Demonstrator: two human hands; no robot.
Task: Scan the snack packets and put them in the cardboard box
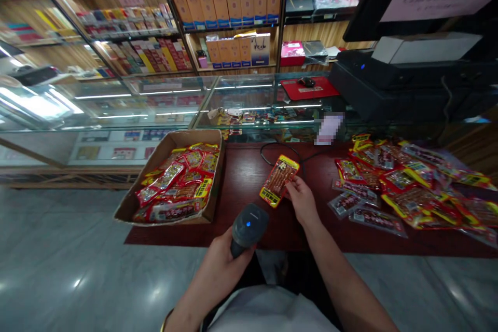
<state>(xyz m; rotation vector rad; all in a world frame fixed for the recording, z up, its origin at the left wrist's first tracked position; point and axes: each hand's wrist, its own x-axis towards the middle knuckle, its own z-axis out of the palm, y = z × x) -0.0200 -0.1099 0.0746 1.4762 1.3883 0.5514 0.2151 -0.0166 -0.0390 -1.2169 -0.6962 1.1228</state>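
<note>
My left hand [223, 264] is wrapped round the handle of a dark barcode scanner [251, 223], whose blue light is lit on top. The scanner's head points forward, near a red and yellow snack packet [279, 180]. That packet is pinched along its right edge by my right hand [301, 199], just over the dark red tabletop [239, 181]. Left of the scanner, an open cardboard box [218, 187] holds several similar packets [182, 179]. Off to the right of my right hand lies a loose heap of snack packets [412, 187], some in clear wrapping.
A glass display counter [249, 96] runs behind the table, carrying a red mouse pad [322, 91] with a mouse [306, 82]. A black cable [268, 148] lies behind the packet. At the right stands a monitor [361, 15]. Stocked shelves [233, 26] line the wall.
</note>
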